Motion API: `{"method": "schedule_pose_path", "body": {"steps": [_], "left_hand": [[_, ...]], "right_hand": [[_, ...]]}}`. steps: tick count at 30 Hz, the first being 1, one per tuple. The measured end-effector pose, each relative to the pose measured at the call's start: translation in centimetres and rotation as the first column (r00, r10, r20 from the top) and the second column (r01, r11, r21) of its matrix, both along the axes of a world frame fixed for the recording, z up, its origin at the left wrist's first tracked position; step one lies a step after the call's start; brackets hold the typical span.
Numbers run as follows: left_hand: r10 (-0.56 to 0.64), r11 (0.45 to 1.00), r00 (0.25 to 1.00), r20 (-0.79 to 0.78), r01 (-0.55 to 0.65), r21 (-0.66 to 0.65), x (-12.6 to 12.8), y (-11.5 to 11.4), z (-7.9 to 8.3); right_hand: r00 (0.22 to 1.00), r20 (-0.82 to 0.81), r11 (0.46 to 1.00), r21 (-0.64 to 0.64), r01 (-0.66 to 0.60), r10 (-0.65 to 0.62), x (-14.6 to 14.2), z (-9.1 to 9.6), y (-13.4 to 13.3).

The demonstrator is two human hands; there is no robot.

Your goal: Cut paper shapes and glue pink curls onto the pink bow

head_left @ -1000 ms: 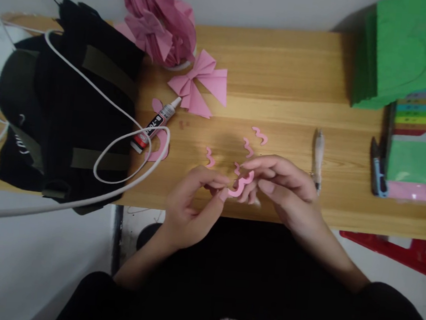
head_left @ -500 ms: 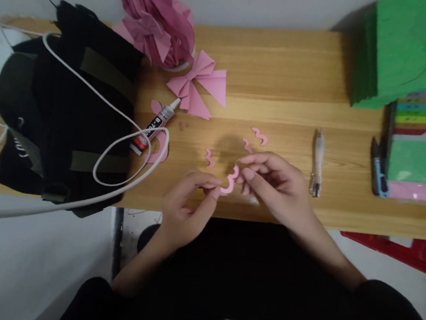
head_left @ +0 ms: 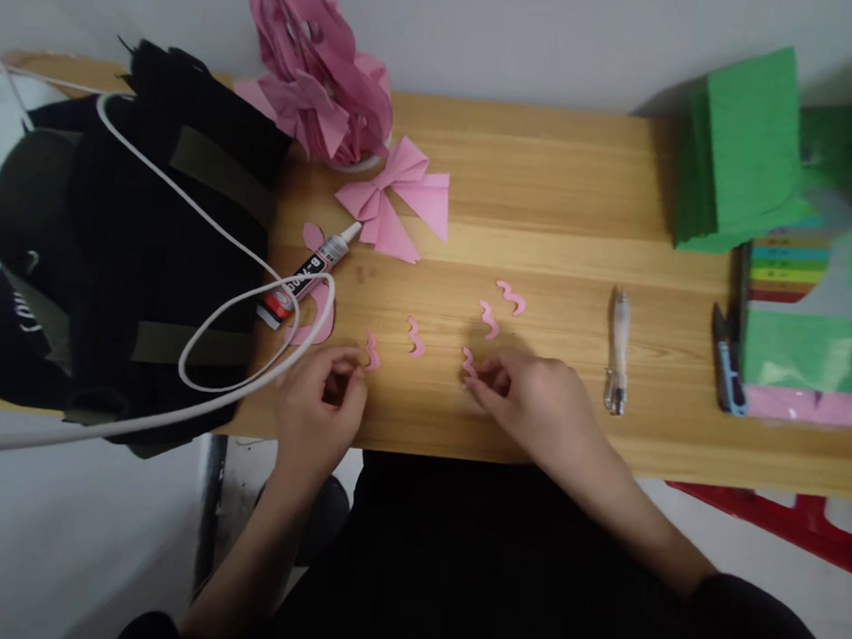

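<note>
My left hand [head_left: 318,405] is closed in a pinch at the lower end of a small wavy pink paper piece [head_left: 373,352], low over the wooden table. My right hand [head_left: 535,398] pinches another wavy pink paper piece [head_left: 468,361], whose lower end is partly hidden by the fingertips. Between the hands lies a third wavy piece [head_left: 415,338]. Two more, an upper one [head_left: 510,298] and a lower one [head_left: 487,320], rest just beyond my right fingers.
A black bag [head_left: 122,260] with a white cable [head_left: 255,378] fills the left side. Near it are a glue tube [head_left: 305,278], a pink paper bow [head_left: 400,196] and a pink paper bundle [head_left: 315,68]. Rightward lie a pen [head_left: 619,353], a utility knife [head_left: 727,364] and green paper [head_left: 748,150].
My hands have moved apart from the one wavy piece they held together. The left hand went left and the right hand lowered, each now at its own piece. The view shifted slightly.
</note>
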State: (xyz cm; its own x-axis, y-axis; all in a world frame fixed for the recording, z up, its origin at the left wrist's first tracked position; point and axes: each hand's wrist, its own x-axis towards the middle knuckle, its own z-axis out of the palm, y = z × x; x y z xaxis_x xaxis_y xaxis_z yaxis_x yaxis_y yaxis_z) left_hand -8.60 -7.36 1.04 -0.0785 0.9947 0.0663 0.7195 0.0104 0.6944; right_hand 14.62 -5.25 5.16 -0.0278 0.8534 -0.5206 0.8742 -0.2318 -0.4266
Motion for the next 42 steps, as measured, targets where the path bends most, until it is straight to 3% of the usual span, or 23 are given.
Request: {"method": "schedule_pose_path", "body": {"steps": [7, 13, 20, 25, 29, 37, 42], "left_hand": [[-0.071, 0.987, 0.992, -0.100, 0.085, 0.137, -0.1, 0.2, 0.3], [-0.156, 0.936, 0.967, -0.201, 0.210, 0.284, 1.2, 0.4, 0.2], [-0.156, 0.914, 0.931, -0.329, 0.263, 0.309, 3.5, 0.9, -0.3], [-0.160, 0.932, 0.947, -0.280, 0.238, 0.273, 3.9, 1.3, -0.7], [-0.163, 0.935, 0.945, -0.283, 0.239, 0.261, 4.2, 1.4, -0.8], [-0.145, 0.923, 0.927, -0.347, 0.253, 0.289, 4.3, 1.5, -0.9], [-0.154, 0.929, 0.939, -0.307, 0.243, 0.278, 4.3, 1.5, -0.9]], "right_hand": [[1.000, 0.018, 1.000, 0.005, -0.001, 0.001, -1.0, -0.5, -0.3], [0.997, -0.074, 1.000, 0.003, 0.019, -0.019, -0.8, -0.8, -0.4], [0.978, -0.196, 0.998, -0.020, 0.062, -0.065, -0.6, -0.9, -0.3], [0.961, -0.253, 0.994, -0.052, 0.099, -0.109, -0.5, -1.2, -0.6], [0.942, -0.299, 0.987, -0.001, 0.159, -0.152, -0.2, -1.3, -0.8], [0.973, -0.204, 0.992, 0.039, 0.117, -0.106, -0.9, -1.7, 0.3], [0.963, -0.244, 0.993, -0.001, 0.115, -0.112, -1.0, -1.7, 0.4]]}}
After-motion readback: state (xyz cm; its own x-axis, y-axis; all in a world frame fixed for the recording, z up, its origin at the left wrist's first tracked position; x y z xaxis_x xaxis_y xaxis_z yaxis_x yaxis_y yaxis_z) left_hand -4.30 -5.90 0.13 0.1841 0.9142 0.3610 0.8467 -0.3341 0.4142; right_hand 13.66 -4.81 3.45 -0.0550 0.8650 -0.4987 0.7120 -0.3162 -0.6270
